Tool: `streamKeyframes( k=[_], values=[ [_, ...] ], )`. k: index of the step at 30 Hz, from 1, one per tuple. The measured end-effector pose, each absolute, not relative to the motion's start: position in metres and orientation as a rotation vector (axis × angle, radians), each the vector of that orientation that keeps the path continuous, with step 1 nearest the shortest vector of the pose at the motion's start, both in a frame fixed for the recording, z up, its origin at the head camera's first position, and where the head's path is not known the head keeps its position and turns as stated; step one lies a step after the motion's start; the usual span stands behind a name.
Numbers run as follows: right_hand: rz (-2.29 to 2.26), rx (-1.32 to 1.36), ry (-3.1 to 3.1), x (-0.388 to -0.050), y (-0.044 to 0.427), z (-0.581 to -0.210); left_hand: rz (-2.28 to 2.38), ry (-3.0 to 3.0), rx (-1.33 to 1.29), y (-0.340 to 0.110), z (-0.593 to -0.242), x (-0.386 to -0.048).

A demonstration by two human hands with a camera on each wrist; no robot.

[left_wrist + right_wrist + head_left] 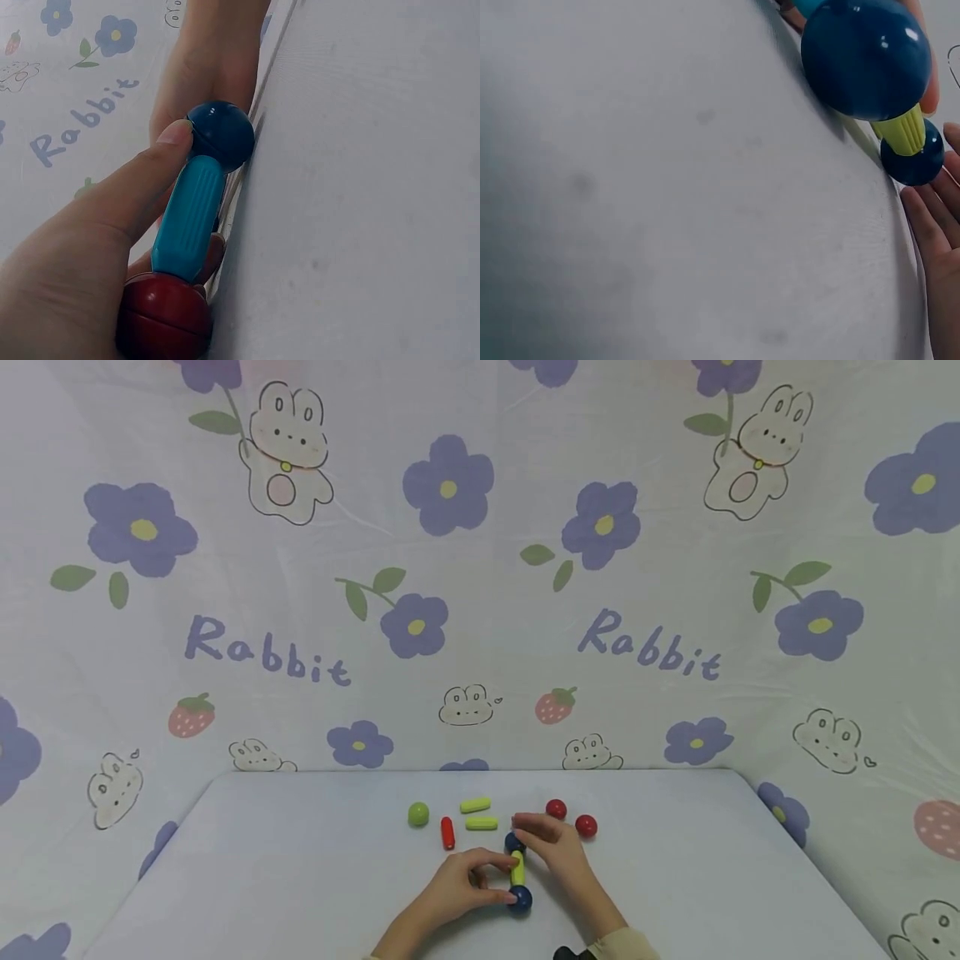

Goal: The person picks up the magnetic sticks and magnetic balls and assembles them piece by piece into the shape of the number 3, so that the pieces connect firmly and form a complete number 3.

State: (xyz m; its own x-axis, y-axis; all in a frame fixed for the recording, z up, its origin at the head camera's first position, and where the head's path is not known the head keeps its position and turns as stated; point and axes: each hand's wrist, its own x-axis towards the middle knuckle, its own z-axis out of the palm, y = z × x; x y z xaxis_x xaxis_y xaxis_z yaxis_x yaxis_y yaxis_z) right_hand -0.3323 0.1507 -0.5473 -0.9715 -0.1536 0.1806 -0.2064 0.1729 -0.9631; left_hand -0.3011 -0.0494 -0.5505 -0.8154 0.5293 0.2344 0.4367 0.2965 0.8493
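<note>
A joined ball-and-rod building toy lies on the white table. Its near blue ball (520,900) and far blue ball (514,842) are linked by a yellow-green rod (517,868). From the near ball, a teal rod (189,217) runs to a red ball (165,315), both hidden under the hand in the head view. My left hand (468,885) holds this toy, thumb against the near ball and fingertips by the yellow-green rod. My right hand (558,847) is at the far ball, its fingers fairly straight; firm contact is unclear.
Beyond my hands lie a green ball (418,814), a red rod (447,832), two yellow-green rods (476,805) and two red balls (586,826). A printed cloth (495,568) hangs behind the table (300,860). Part of a black object (572,953) shows by the right sleeve.
</note>
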Motion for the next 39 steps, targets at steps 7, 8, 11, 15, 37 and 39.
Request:
streamKeyframes(
  k=[7, 8, 11, 15, 37, 39],
  values=[
    [1.953, 0.441, -2.397, -0.332, 0.142, -0.529, 1.555, 2.457, 0.931, -0.050, -0.551, -0.301],
    [1.957, 0.463, -2.400, -0.330, 0.140, -0.523, 1.549, 2.464, 0.933, -0.050, -0.551, -0.300],
    [1.954, 0.502, -2.420, -0.328, 0.136, -0.511, 1.544, 2.480, 0.954, -0.050, -0.549, -0.301],
    [1.959, 0.531, -2.435, -0.334, 0.133, -0.510, 1.555, 2.478, 0.980, -0.050, -0.548, -0.301],
    [1.764, 0.582, -2.589, -0.365, 0.122, -0.539, 1.534, 2.477, 0.955, -0.051, -0.550, -0.299],
    [1.749, 0.601, -2.594, -0.365, 0.121, -0.539, 1.538, 2.477, 0.959, -0.051, -0.551, -0.300]
  ],
)
